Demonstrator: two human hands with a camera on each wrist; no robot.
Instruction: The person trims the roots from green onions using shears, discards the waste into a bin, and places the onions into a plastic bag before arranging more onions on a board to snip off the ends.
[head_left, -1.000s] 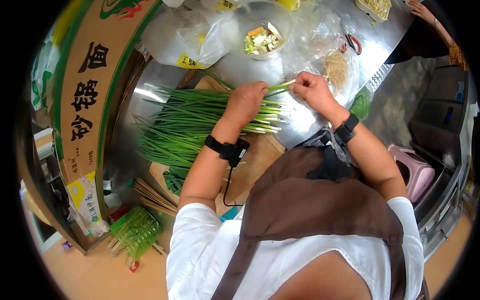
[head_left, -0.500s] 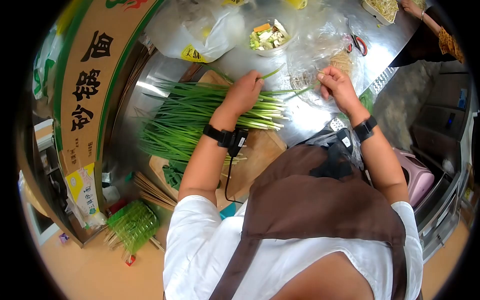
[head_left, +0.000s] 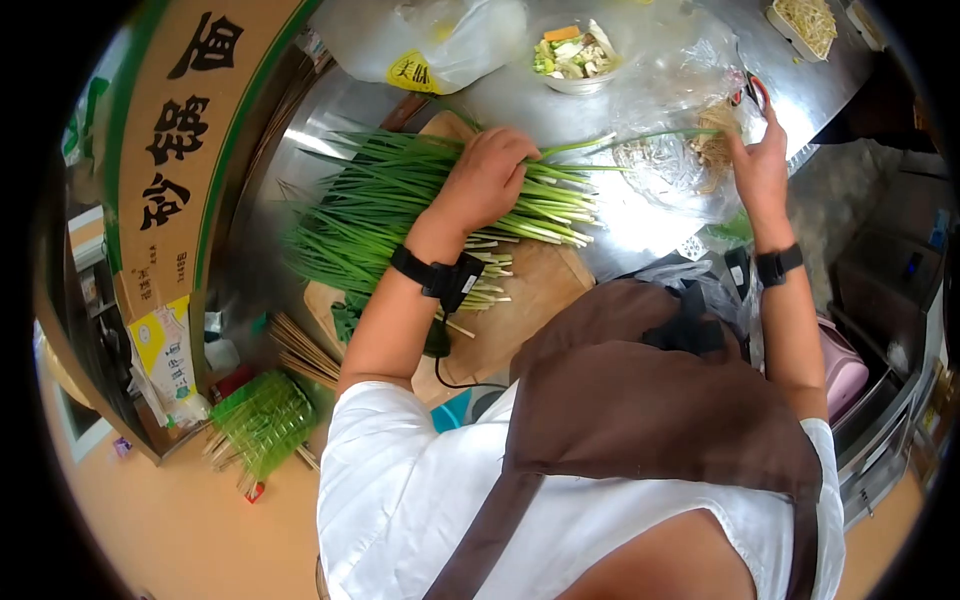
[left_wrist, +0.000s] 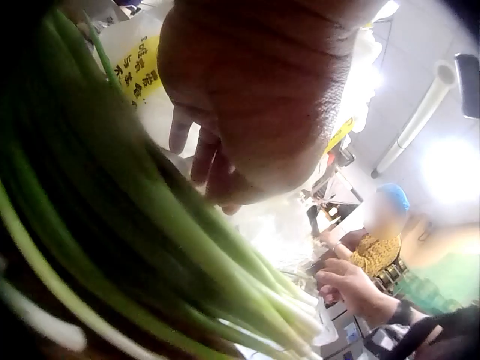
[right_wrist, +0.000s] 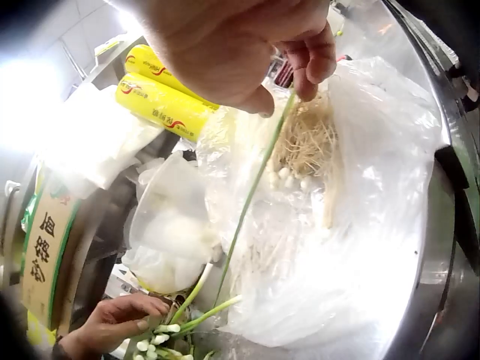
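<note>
A thick pile of scallions (head_left: 380,190) lies across a wooden cutting board (head_left: 540,285), white ends to the right. My left hand (head_left: 488,178) is over the pile's upper edge, fingers curled round a scallion whose stalk sticks out past the fingertips. Thumb and fingers of my right hand (head_left: 762,172) pinch the end of a long thin green scallion leaf (right_wrist: 255,191), which stretches leftward towards the left hand. Below the right hand in its wrist view lies a heap of pale stringy roots (right_wrist: 309,139) on clear plastic bags (right_wrist: 375,202). Red-handled scissors (head_left: 760,92) lie near the right fingertips.
A bowl of cut vegetables (head_left: 575,62) stands at the back, beside a white plastic bag (head_left: 430,45). A tray of bean sprouts (head_left: 805,25) sits far right. A tall cardboard box (head_left: 170,150) flanks the table's left. Another person (left_wrist: 379,247) appears in the left wrist view.
My right hand has moved right, away from the left hand, drawing out a long green leaf. The left hand stays at the pile. The head view has shifted slightly.
</note>
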